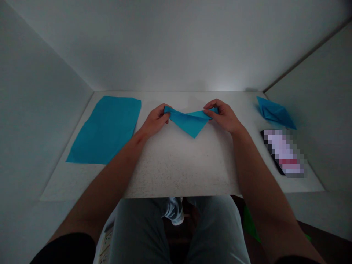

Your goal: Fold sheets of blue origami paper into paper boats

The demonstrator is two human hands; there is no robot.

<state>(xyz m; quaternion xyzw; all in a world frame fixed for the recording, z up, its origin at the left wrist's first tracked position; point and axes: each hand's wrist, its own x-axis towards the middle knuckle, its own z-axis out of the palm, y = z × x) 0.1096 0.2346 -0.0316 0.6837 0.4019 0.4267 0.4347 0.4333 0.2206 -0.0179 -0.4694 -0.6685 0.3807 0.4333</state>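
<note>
One blue paper (pixel 189 123), seemingly only part-folded, was pinched by its ends in the left hand (pixel 156 120) and right hand (pixel 224 116) at twelve o'clock, a folded piece (pixel 276 114) lying at its three o'clock, an apparently unfolded sheet (pixel 103 130) at nine.

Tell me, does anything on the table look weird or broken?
The phone on the right: its screen is covered in blurry squares, so it can't be read. The folded blue paper being held sags in the middle, but I see no rips. Nothing looks spilled.
</note>
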